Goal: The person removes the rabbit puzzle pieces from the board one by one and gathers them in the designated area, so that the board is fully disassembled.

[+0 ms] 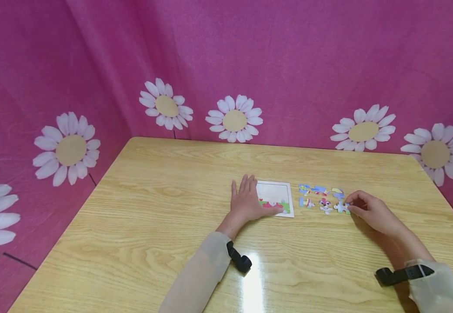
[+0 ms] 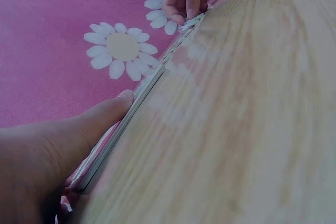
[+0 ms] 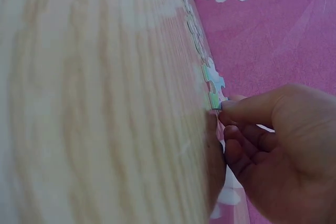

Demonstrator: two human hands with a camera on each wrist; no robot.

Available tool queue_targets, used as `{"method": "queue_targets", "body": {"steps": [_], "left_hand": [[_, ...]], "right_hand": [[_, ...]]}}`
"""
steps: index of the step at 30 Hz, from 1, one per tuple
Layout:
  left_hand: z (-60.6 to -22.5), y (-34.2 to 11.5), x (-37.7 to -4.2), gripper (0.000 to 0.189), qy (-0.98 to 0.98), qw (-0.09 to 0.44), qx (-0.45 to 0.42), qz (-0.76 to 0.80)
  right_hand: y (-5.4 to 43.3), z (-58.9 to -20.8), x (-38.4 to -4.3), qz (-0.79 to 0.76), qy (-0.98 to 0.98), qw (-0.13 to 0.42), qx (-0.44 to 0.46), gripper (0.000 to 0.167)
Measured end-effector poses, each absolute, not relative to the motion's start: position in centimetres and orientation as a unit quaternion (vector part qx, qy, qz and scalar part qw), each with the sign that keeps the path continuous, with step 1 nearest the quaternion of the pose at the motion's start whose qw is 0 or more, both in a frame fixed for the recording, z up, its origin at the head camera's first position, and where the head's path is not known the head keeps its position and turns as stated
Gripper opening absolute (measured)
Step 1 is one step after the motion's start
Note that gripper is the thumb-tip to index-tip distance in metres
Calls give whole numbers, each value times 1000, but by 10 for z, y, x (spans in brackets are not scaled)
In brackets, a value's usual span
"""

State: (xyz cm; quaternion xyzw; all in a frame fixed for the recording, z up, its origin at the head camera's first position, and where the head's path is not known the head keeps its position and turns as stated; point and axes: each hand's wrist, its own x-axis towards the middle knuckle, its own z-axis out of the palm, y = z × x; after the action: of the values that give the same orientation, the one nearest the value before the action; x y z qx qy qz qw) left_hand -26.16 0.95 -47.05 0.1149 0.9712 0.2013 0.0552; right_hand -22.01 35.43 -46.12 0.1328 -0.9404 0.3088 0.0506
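Pink cloth printed with white daisies (image 1: pixel 234 119) walls in a pale wooden bench (image 1: pixel 164 226). Taking the puzzle tray (image 1: pixel 279 191) as the landmark: nearest the person and at the tray's left edge, the left hand (image 1: pixel 248 202) lies flat, fingers straight, thumb along the tray's near rim, pinning it. Right of the tray, the right hand (image 1: pixel 369 213) has its grip narrowed on a puzzle piece (image 1: pixel 341 208), fingertips (image 3: pixel 231 109) pinching its edge while the piece lies on the bench. Between that piece and the tray sit the loose pieces (image 1: pixel 316 195), in two short rows. To my eye, lifting cleanly calls for a firm pinch, raising the piece straight up so its neighbours are not nudged, with the tray held flat.
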Motion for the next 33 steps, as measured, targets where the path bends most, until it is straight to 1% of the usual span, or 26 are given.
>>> {"method": "queue_targets", "body": {"steps": [5, 10, 16, 19, 24, 27, 33], "left_hand": [[-470, 10, -261, 121, 972, 53, 114, 199], [-471, 9, -262, 121, 971, 52, 115, 203], [-473, 9, -263, 121, 968, 55, 120, 215], [-472, 7, -263, 120, 965, 65, 125, 223], [-464, -3, -267, 116, 961, 103, 144, 214], [-458, -11, -270, 114, 955, 125, 162, 214], [-454, -26, -278, 110, 940, 138, 211, 230]], "right_hand": [[355, -462, -221, 303, -943, 44, 133, 9], [355, -464, -221, 310, -938, 60, 143, 9], [348, -460, -219, 320, -936, 75, 127, 9], [337, -458, -220, 326, -930, 92, 144, 7], [316, -456, -223, 327, -921, 113, 178, 5], [305, -455, -227, 329, -918, 110, 190, 6], [284, -455, -235, 329, -917, 88, 208, 5]]}}
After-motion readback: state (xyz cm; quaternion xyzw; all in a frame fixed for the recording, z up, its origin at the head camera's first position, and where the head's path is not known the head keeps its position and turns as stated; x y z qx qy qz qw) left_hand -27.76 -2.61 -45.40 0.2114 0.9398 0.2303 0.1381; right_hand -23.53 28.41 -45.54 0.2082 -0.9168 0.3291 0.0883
